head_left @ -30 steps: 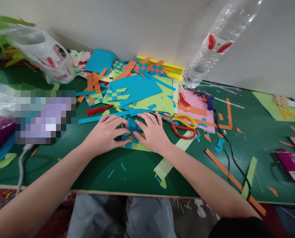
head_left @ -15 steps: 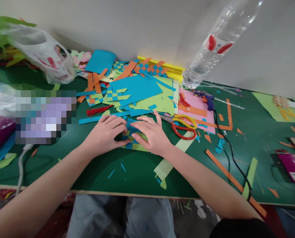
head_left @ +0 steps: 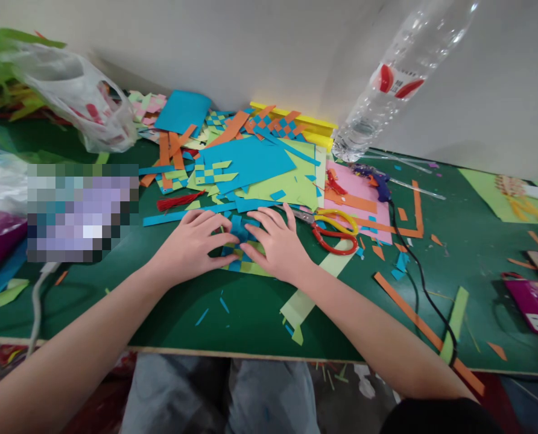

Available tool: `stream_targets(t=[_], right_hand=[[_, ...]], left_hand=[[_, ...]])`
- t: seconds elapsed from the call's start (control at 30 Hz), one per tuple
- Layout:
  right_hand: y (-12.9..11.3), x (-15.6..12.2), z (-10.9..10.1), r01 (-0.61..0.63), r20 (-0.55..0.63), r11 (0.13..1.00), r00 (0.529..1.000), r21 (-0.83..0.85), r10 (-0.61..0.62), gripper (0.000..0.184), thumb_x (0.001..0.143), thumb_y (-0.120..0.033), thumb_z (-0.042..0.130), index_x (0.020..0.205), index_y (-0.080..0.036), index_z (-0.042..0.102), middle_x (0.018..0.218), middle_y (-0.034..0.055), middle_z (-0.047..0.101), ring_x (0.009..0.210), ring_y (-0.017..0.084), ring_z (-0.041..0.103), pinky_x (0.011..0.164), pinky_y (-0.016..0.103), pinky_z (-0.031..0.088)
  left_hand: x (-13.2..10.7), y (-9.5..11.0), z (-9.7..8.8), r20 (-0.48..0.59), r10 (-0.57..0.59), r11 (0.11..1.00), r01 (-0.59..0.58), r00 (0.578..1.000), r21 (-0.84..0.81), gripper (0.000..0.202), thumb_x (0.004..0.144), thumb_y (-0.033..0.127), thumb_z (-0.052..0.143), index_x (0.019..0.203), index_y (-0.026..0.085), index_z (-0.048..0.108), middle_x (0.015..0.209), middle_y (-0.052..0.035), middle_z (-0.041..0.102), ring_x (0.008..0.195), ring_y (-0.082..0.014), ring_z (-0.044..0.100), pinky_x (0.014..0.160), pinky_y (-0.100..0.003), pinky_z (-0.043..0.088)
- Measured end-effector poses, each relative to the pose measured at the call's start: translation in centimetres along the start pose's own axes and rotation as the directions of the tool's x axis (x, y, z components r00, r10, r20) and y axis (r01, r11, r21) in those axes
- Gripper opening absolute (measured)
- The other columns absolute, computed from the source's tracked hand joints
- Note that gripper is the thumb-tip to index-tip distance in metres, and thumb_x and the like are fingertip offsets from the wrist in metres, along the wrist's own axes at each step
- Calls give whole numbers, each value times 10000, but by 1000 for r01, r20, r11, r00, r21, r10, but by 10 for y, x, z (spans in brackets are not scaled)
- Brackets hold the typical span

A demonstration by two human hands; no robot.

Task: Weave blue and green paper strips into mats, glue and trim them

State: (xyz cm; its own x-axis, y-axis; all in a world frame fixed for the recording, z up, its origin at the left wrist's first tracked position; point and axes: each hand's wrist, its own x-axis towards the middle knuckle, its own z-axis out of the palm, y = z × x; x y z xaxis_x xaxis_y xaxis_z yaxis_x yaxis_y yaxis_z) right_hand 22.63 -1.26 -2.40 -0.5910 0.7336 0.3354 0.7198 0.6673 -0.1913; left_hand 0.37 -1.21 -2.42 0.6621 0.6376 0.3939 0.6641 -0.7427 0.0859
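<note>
A small woven paper mat (head_left: 251,267) of blue and light green strips lies flat on the green table. My left hand (head_left: 194,244) rests at its left side, fingers bent but apart, with thumb and forefinger tips touching the weave. Over the right side lies my right hand (head_left: 280,244), fingers spread and thumb tip on the paper. Both hands cover much of the mat. A blue strip end (head_left: 237,224) shows between them at the far edge. Just beyond my right hand are scissors (head_left: 336,232) with a yellow and a red handle.
Blue paper sheets (head_left: 246,166), woven pieces and strips are piled behind the hands. A red tassel (head_left: 178,201) lies left of them. A plastic bottle (head_left: 400,84) stands at the back right, a plastic bag (head_left: 79,90) at the back left. A black cable (head_left: 418,274) crosses the right side.
My right hand has shifted slightly, its fingers drawn up a little off the far part of the mat, so more blue strip shows. The left hand has hardly moved.
</note>
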Motion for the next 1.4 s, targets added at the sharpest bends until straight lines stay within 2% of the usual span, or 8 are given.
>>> stream_targets(t=[0.37,0.67,0.8,0.97,1.1,1.3,1.4], right_hand=[[0,-1,0,28,-21,998,999,50,-27,420,987,-458,351,1092,-210,673,1279,58,597,1278,213,446,1196,529,-57],[0,-1,-1,34,-51,997,998,65,-31,394,995,-431,342,1097,-239,671,1117,41,664,1164,192,523,1192,525,11],[1,-1,-1,43,-67,996,997,80,-38,389,995,-426,349,1128,-220,650,1074,34,681,1127,185,540,1193,511,34],[0,-1,-6,2,-70,992,998,124,6,369,997,-295,304,1264,-190,536,1028,42,701,1079,179,576,1192,520,41],[-1,-1,-9,10,-109,982,994,190,11,366,973,-247,305,1283,-182,488,1061,47,697,1081,171,594,1194,531,23],[1,-3,-10,119,-170,964,982,239,-79,356,927,-198,354,1252,-191,499,1009,24,712,1046,157,612,1204,513,-5],[1,-4,-12,166,-156,964,979,207,-135,369,906,-176,369,1248,-204,506,984,16,717,1079,169,597,1203,527,-7]], left_hand=[[0,0,0,55,-117,993,116,992,19,315,822,472,625,1012,220,625,1077,-74,629,987,-258,577,896,-433,396],[-2,-2,4,82,-94,994,89,992,64,394,854,529,561,1095,225,629,1103,-94,623,1010,-272,567,905,-456,408],[-2,-1,3,68,-79,996,76,994,51,382,858,528,559,1072,220,630,1105,-96,627,1001,-269,570,897,-455,411],[-1,0,0,34,-62,998,61,998,27,317,869,498,566,1049,244,623,1076,-72,634,973,-236,579,912,-420,396],[-1,-1,0,18,-25,1000,25,1000,3,268,870,445,585,1025,230,628,1050,-69,642,960,-228,586,902,-410,395],[0,1,-3,-42,-22,1000,22,999,-16,362,854,496,607,1101,235,568,1050,-71,669,977,-243,606,890,-422,408],[0,3,-7,-70,-26,999,24,997,-37,259,879,446,596,1067,268,590,1006,-42,690,938,-223,628,889,-430,418]])
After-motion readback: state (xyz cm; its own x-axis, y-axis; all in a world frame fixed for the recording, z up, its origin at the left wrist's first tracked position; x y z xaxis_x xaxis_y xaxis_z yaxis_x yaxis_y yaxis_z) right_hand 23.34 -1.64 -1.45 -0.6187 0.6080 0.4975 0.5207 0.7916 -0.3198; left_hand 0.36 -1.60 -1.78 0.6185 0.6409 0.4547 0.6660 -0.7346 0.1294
